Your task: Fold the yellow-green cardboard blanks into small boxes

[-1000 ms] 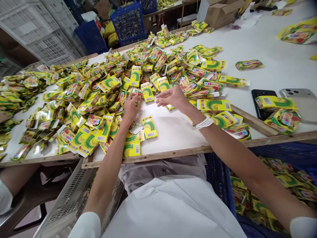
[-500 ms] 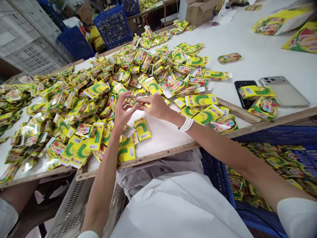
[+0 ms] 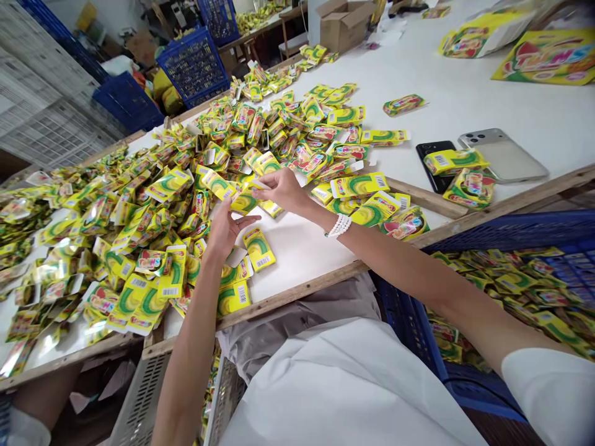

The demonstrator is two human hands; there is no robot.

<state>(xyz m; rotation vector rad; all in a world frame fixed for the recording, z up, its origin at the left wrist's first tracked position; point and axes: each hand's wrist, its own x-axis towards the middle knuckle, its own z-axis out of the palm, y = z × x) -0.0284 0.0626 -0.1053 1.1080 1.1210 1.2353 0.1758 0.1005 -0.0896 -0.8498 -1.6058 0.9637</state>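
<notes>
My right hand (image 3: 281, 189), with a white bead bracelet at the wrist, pinches a small yellow-green flat carton (image 3: 245, 199) above the white table (image 3: 302, 248). My left hand (image 3: 225, 228) is just under that carton, fingers spread and palm up, touching its lower edge. A big heap of the same yellow-green cartons (image 3: 162, 186) covers the table beyond and left of both hands. One lone carton (image 3: 258, 248) lies barcode-up right beside my left hand.
Two phones (image 3: 502, 155) lie at the right with cartons resting on them. A blue crate (image 3: 520, 279) at my right holds several cartons. A grey crate (image 3: 139, 402) sits below the table's wooden edge. Blue baskets (image 3: 193, 62) and a cardboard box (image 3: 344, 21) stand at the back.
My hands rose from the table, met over a carton, and now the right hand holds it while the left has opened beneath. The camera view drifted right.
</notes>
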